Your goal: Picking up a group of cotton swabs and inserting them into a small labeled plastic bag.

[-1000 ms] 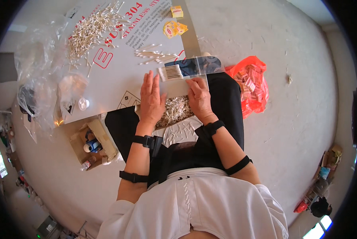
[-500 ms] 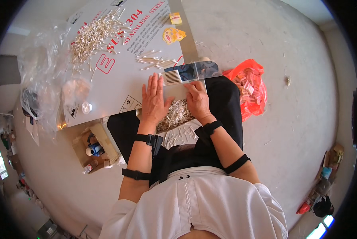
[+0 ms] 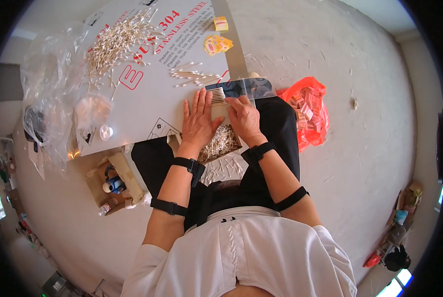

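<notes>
A neat row of cotton swabs lies side by side at the table edge, on or next to a dark glossy strip. My left hand rests flat with fingers stretched out, its fingertips at the left end of the row. At the right end, my right hand has curled fingers, the index fingertip touching or nearly touching the swab ends. Whatever it may pinch is hidden. Below both hands, a cardboard box full of loose swabs sits on my lap, partly covered by my left hand and wrist.
A large swab heap and a smaller group of swabs lie on the grey table. Beyond are yellow packets. Clear plastic bags cover the left side. A red bag of small packs stands right; an open carton is lower left.
My left hand has shifted slightly right, closer to the swab row. My right hand has moved a little up toward the row's right end.
</notes>
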### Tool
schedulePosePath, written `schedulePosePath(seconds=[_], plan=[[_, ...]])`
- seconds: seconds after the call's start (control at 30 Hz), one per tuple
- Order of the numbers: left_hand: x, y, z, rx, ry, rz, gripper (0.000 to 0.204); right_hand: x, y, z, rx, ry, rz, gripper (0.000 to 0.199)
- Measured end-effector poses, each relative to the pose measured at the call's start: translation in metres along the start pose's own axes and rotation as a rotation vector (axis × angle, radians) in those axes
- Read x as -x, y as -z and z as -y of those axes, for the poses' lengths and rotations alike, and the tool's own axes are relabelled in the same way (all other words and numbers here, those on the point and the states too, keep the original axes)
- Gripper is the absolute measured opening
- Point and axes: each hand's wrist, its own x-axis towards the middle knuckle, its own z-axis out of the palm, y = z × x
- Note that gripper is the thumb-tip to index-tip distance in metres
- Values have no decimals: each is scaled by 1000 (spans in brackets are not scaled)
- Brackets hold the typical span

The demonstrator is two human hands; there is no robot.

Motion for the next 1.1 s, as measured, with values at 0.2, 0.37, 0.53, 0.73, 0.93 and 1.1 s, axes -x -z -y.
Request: schedulePosePath(seconds=[0.2, 0.37, 0.53, 0.73, 0.93, 1.1], plan=[[0, -2, 1, 2, 0, -18, 81, 1, -3, 1, 17, -5, -17, 21], [0, -2, 1, 0, -5, -31, 82, 1, -2, 4, 22, -2, 7, 16], [1, 0, -1, 7, -3, -27, 81, 4, -3, 1, 38, 49, 1, 21], [1, -1, 0, 11, 8, -23, 81, -4, -4, 6, 51, -23, 14, 24], [0, -1, 0, 18, 12, -8, 82, -6, -7, 2, 70, -39, 56, 21], [1, -2, 1, 9, 16, -11, 83, -5, -6, 3, 8, -42, 45, 22]])
